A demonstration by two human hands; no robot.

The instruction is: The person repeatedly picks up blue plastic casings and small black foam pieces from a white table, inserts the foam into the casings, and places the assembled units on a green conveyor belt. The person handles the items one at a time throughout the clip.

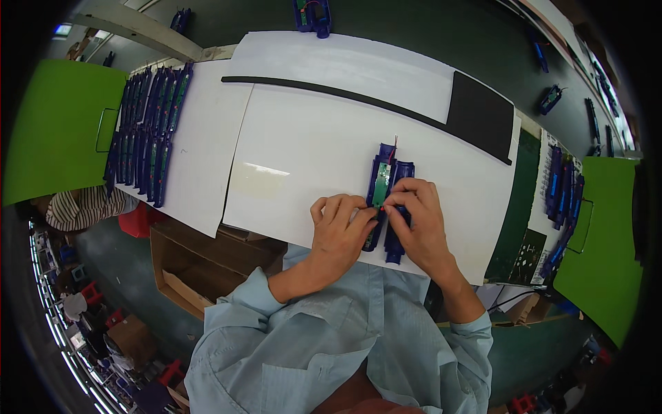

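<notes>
On the white work board in front of me lies an opened blue plastic housing in two long halves. The left half (376, 172) holds a narrow green circuit board (382, 181), with thin red wires rising from its far end. Beside it is the bare right half (404, 170), partly covered by my fingers. My left hand (339, 226) has its fingers curled, gripping the left half near its lower part. My right hand (422, 219) pinches close to a small red part (383, 208) on the board; what lies between the fingertips is too small to make out.
Rows of similar blue housings (148, 131) stand at the left beside a green panel (58, 131). More blue housings (562, 193) lie at the right. A black strip (338, 99) crosses the board's far side, meeting a black sheet (480, 114). A cardboard box (186, 255) sits below left.
</notes>
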